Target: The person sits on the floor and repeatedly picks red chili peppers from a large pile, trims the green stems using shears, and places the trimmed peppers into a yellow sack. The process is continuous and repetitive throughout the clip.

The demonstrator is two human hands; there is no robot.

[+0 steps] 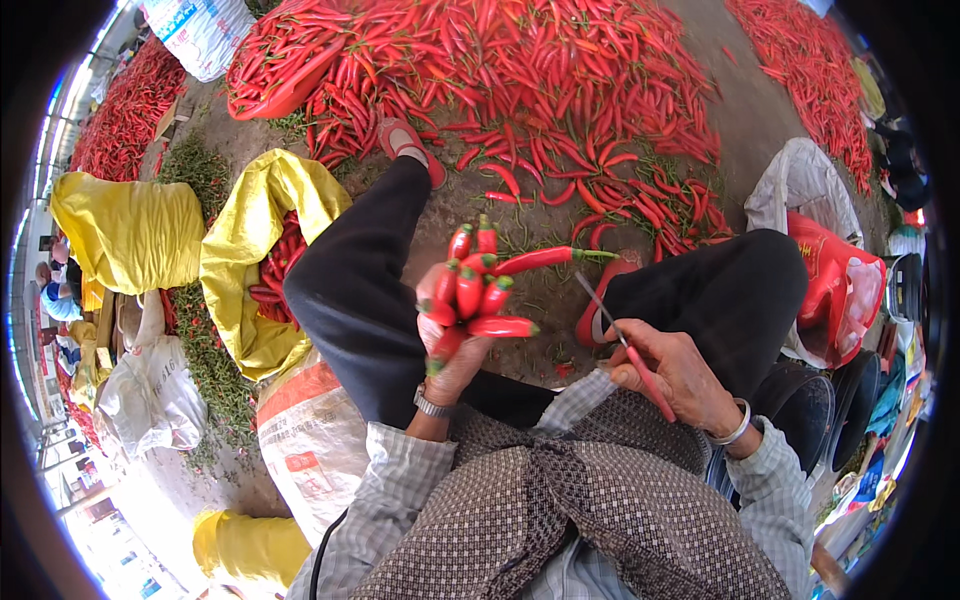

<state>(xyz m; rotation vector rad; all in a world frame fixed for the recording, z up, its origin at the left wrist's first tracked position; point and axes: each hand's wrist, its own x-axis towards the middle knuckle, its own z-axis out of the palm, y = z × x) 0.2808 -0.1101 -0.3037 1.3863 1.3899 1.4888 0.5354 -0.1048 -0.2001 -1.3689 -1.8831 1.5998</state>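
A bunch of red chili peppers [469, 292] fills my left hand [450, 360], most with short green stem ends pointing up and outward. One long pepper [536, 259] in the bunch points right and carries a long green stem. My right hand [675, 375] is closed around a slim cutting tool with a red handle [649, 382]; its narrow metal blade [600, 304] points up and left, apart from the bunch. Whether it is a knife or scissors I cannot tell. Loose red peppers [502, 180] and cut green stems lie on the ground between my feet.
A large heap of red peppers [525, 67] lies in front. At the left, an open yellow woven sack [225, 300] holds peppers, beside a white sack [315, 450]. A red plastic bag [832, 277] and black buckets [795, 405] stand at the right. People sit at the far left.
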